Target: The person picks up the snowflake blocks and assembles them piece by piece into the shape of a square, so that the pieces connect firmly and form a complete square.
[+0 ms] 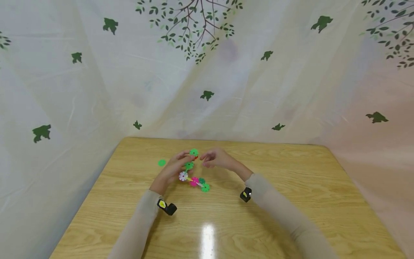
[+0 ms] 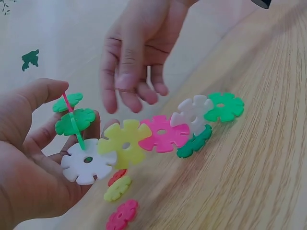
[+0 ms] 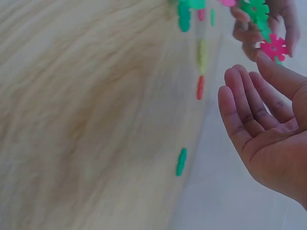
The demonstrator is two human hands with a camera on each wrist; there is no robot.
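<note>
- I have the left hand [image 1: 174, 168] with its grip holding a chain of plastic snowflake discs [image 2: 125, 146], the thumb touching the edge of a reddish-pink disc [image 2: 66, 99] near the raised end.
- I see the right hand [image 1: 220, 159] at 3 o'clock from the left, just beside the raised end of the chain; its grip is wide and bare, fingers gently bent, palm showing.
- From the head view I place the chain over the worktop [image 1: 284, 201], running from the left fingers toward 4 o'clock.
- On the left wrist view, two green discs sit in its raised part, the lower one [image 2: 75, 121] toward 12 o'clock from a white disc [image 2: 74, 165] by the palm.
- From that white disc, the chain heads toward 2 o'clock: a yellow disc, a pink disc [image 2: 164, 134], a second white disc [image 2: 193, 114], then a bright green disc [image 2: 224, 106] at the tip, with a dark green disc [image 2: 194, 142] beneath.
- I also make out a loose green disc [image 1: 161, 163] on the worktop, at 9 o'clock from the left hand.
- A red disc [image 3: 199, 87] and a yellow one show beyond; the right wrist view is blurred, so I can't be sure how they lie.
</note>
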